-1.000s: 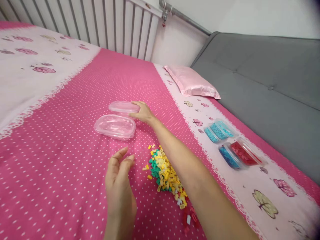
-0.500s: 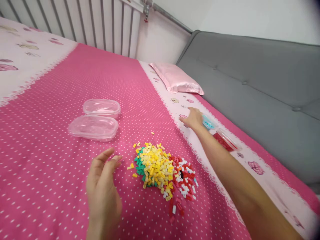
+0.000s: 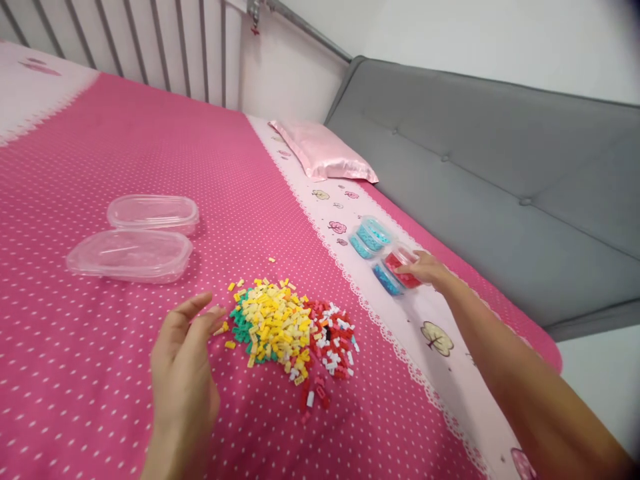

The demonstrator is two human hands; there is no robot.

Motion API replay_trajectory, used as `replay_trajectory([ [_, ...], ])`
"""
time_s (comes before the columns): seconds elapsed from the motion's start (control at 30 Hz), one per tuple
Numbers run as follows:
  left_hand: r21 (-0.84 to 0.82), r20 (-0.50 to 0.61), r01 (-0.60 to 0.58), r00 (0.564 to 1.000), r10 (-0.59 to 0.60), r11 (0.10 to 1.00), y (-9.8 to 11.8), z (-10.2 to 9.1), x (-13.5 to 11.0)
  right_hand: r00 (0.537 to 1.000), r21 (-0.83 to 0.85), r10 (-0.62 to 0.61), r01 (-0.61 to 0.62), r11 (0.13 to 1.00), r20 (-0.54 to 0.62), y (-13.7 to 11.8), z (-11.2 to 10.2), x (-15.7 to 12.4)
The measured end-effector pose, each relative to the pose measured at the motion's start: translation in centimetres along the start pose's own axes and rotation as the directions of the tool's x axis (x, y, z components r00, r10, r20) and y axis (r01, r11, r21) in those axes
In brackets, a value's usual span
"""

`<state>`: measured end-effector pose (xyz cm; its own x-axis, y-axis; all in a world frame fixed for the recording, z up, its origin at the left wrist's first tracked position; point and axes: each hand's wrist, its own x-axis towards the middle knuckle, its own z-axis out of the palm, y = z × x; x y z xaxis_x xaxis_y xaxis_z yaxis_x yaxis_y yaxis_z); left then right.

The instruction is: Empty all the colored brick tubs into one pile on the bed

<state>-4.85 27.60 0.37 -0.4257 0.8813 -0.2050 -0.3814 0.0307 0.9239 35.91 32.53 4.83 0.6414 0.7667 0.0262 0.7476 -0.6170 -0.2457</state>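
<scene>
My right hand (image 3: pixel 425 268) reaches to the far right and grips a clear plastic container of red bricks (image 3: pixel 399 259). Touching that container is another with blue bricks (image 3: pixel 387 279); just beyond them stand containers of light-blue bricks (image 3: pixel 374 233). My left hand (image 3: pixel 183 363) hovers above the bedspread, fingers apart and holding nothing. To its right lies a loose heap of small toy bricks: yellow bricks (image 3: pixel 280 320) on top, green bricks (image 3: pixel 241 327) at the left edge, and red and white bricks (image 3: pixel 333 340) on the right.
Two clear plastic containers (image 3: pixel 131 255) without bricks sit on the pink dotted bedspread (image 3: pixel 170 147) at left. A pink satin pillow (image 3: pixel 327 153) lies by the grey padded headboard (image 3: pixel 480 153). Behind the bed is a white radiator (image 3: pixel 145 40).
My right hand has moved from beside the light-blue container back toward me and closed on the red one. The view has turned right. My left hand stays open near the heap.
</scene>
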Motion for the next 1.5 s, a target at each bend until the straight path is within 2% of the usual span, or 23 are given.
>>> replay_trajectory([
  [0.07, 0.054, 0.044, -0.017, 0.999, 0.015, 0.998, 0.0, 0.2, -0.4, 0.996, 0.082, -0.026, 0.019, 0.996, 0.085, -2.3, -0.9, -2.2],
  [0.13, 0.137, 0.149, -0.033, 0.989, 0.012, 0.990, -0.1, 0.5, -1.0, 0.970, 0.319, -0.140, 0.071, 0.945, 0.197, -5.3, -2.0, -5.4],
  [0.17, 0.176, 0.230, -0.024, 0.973, -0.018, 0.984, -0.2, 0.8, -1.4, 0.917, 0.479, -0.260, 0.091, 0.873, 0.301, -7.0, -2.5, -7.3],
  [0.23, 0.209, 0.409, 0.035, 0.905, -0.120, 0.977, -0.4, 1.3, -2.3, 0.702, 0.724, -0.534, 0.039, 0.689, 0.471, -10.4, -2.9, -11.2],
  [0.27, 0.200, 0.492, 0.077, 0.854, -0.168, 0.977, -0.5, 1.6, -2.8, 0.619, 0.796, -0.619, -0.017, 0.605, 0.483, -12.0, -2.8, -13.0],
  [0.3, 0.174, 0.559, 0.117, 0.805, -0.196, 0.978, -0.6, 1.9, -3.2, 0.554, 0.832, -0.668, -0.084, 0.548, 0.496, -13.5, -2.5, -14.6],
  [0.33, 0.144, 0.607, 0.146, 0.768, -0.204, 0.979, -0.7, 2.2, -3.5, 0.521, 0.845, -0.683, -0.159, 0.511, 0.511, -14.7, -2.0, -16.0],
  [0.37, 0.107, 0.631, 0.163, 0.752, -0.194, 0.981, -0.8, 2.3, -3.7, 0.502, 0.846, -0.687, -0.223, 0.484, 0.526, -15.8, -1.4, -17.1],
  [0.4, 0.067, 0.632, 0.171, 0.755, -0.174, 0.983, -0.8, 2.4, -3.7, 0.489, 0.849, -0.694, -0.275, 0.452, 0.528, -16.6, -0.8, -18.0],
  [0.47, -0.001, 0.595, 0.169, 0.792, -0.135, 0.986, -0.9, 2.3, -3.5, 0.502, 0.859, -0.699, -0.336, 0.385, 0.510, -17.6, 0.4, -18.9],
  [0.53, -0.018, 0.558, 0.174, 0.819, -0.134, 0.985, -0.9, 2.0, -2.9, 0.502, 0.861, -0.708, -0.383, 0.333, 0.497, -17.9, 1.4, -19.0],
  [0.67, 0.034, 0.516, 0.203, 0.835, -0.191, 0.979, -0.8, 1.6, -2.3, 0.434, 0.813, -0.718, -0.486, 0.322, 0.544, -17.1, 3.1, -18.6],
  [0.73, 0.041, 0.505, 0.206, 0.840, -0.198, 0.978, -0.7, 1.7, -2.3, 0.433, 0.789, -0.697, -0.525, 0.320, 0.571, -16.4, 3.7, -18.6],
  [0.8, 0.083, 0.496, 0.156, 0.850, -0.176, 0.984, -0.6, 1.7, -2.4, 0.454, 0.781, -0.678, -0.550, 0.297, 0.578, -15.6, 4.0, -18.6],
  [0.9, 0.309, 0.422, -0.123, 0.906, -0.020, 0.943, -0.5, 1.5, -2.5, 0.516, 0.807, -0.667, -0.544, 0.230, 0.538, -14.4, 3.6, -18.4],
  [0.97, 0.470, 0.398, -0.339, 0.905, 0.147, 0.815, -0.4, 1.3, -2.5, 0.591, 0.830, -0.620, -0.523, 0.193, 0.516, -13.5, 3.1, -18.1],
  [1.07, 0.540, 0.483, -0.572, 0.811, 0.330, 0.617, -0.3, 1.1, -2.7, 0.683, 0.833, -0.491, -0.515, 0.203, 0.541, -12.4, 2.8, -17.6],
  [1.17, 0.497, 0.579, -0.706, 0.703, 0.414, 0.504, -0.1, 1.2, -2.8, 0.714, 0.834, -0.436, -0.511, 0.209, 0.548, -11.8, 2.9, -17.5],
  [1.23, 0.462, 0.581, -0.731, 0.677, 0.451, 0.502, 0.3, 1.2, -2.9, 0.718, 0.843, -0.448, -0.497, 0.207, 0.533, -11.8, 2.9, -17.6],
  [1.3, 0.436, 0.550, -0.716, 0.692, 0.468, 0.546, 0.6, 1.0, -2.8, 0.716, 0.853, -0.472, -0.480, 0.202, 0.515, -11.9, 2.9, -17.8],
  [1.4, 0.389, 0.468, -0.595, 0.785, 0.405, 0.703, 1.1, 0.7, -2.7, 0.704, 0.879, -0.536, -0.436, 0.192, 0.466, -12.3, 2.8, -18.3],
  [1.43, 0.348, 0.438, -0.511, 0.830, 0.345, 0.786, 1.2, 0.6, -2.7, 0.697, 0.888, -0.559, -0.418, 0.193, 0.450, -12.5, 2.7, -18.5],
  [1.5, 0.194, 0.406, -0.258, 0.899, 0.162, 0.946, 1.3, 0.7, -2.8, 0.689, 0.904, -0.592, -0.377, 0.201, 0.419, -12.9, 2.5, -18.9],
])
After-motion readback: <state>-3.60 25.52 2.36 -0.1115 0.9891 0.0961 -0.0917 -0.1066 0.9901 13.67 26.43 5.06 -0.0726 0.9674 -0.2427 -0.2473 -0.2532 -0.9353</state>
